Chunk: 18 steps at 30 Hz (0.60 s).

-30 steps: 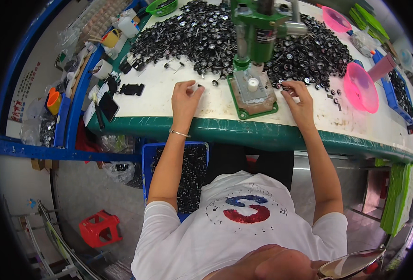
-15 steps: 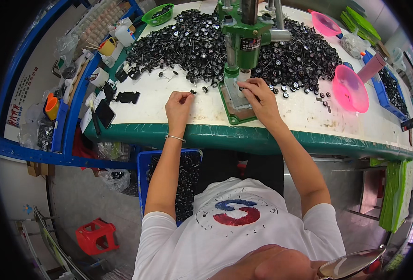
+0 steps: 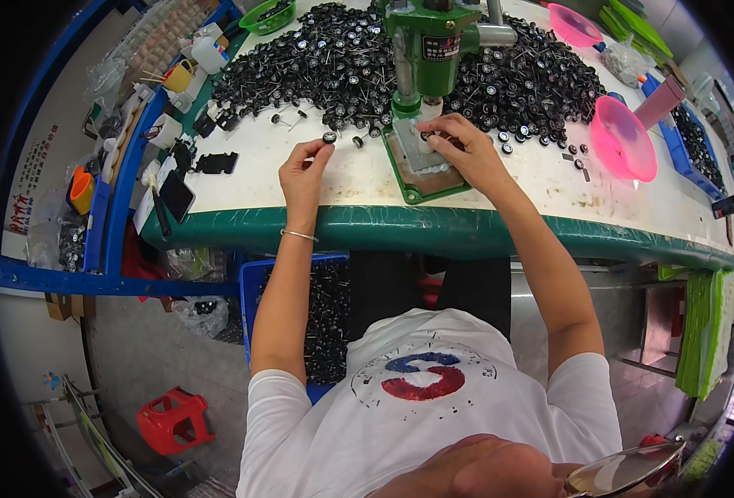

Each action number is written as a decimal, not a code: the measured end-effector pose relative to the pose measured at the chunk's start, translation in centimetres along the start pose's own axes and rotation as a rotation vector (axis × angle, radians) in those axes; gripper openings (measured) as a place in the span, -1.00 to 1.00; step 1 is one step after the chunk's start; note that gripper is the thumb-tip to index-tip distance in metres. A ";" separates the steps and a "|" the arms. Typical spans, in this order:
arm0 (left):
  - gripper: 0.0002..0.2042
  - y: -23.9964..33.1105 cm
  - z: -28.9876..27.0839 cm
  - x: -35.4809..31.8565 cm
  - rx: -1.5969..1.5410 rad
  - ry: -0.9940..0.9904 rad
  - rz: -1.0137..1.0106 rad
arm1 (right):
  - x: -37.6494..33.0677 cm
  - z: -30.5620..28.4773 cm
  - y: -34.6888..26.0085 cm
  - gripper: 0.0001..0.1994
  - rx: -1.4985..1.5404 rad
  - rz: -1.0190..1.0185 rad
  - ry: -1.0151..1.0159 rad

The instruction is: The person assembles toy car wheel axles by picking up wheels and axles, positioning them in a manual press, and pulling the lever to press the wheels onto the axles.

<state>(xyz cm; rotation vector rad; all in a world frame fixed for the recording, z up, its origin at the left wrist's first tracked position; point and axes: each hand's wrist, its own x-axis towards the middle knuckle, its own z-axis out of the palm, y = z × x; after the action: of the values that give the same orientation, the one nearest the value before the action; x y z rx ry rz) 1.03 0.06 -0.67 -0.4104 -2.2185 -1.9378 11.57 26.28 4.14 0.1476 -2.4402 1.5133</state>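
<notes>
Now the right hand [image 3: 469,156] is at the near side of the green press [image 3: 440,70], whereas a second ago it was to its right; thumb and finger close narrowly by the white peg [image 3: 426,147], though I cannot tell whether they hold anything. The left hand [image 3: 304,173] pinches a small black wheel [image 3: 329,137], left of the press. Beyond, the press partly blocks a wheel pile [image 3: 309,70]; a pink bowl [image 3: 622,137] sits right.
</notes>
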 end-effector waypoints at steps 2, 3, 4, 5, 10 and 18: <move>-0.89 -0.1 0.2 -0.2 -0.158 0.042 0.014 | -0.2 0.5 0.4 -0.69 0.025 -0.002 0.021; -0.89 0.0 0.9 -0.4 -0.166 0.043 0.021 | -0.3 0.8 1.0 -0.66 0.084 0.003 0.082; -0.89 0.5 1.7 -0.9 -0.247 0.007 0.024 | -0.4 0.8 1.2 -0.61 0.145 0.007 0.141; -0.89 0.9 2.5 -1.3 -0.328 -0.030 0.028 | -0.4 0.7 1.4 -0.61 0.138 0.000 0.141; -0.88 4.0 6.1 -1.7 -0.319 -0.223 0.065 | 0.1 -2.0 1.0 -0.58 0.266 0.042 0.259; -0.86 5.7 9.7 -1.3 -0.408 -0.343 0.014 | 1.5 -8.5 -2.6 -0.64 0.279 0.058 0.370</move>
<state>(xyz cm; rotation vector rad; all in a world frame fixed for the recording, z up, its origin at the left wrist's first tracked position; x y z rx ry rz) 4.55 10.15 2.95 -0.8699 -1.9697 -2.4726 12.16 32.70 10.37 -0.1411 -1.9583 1.7238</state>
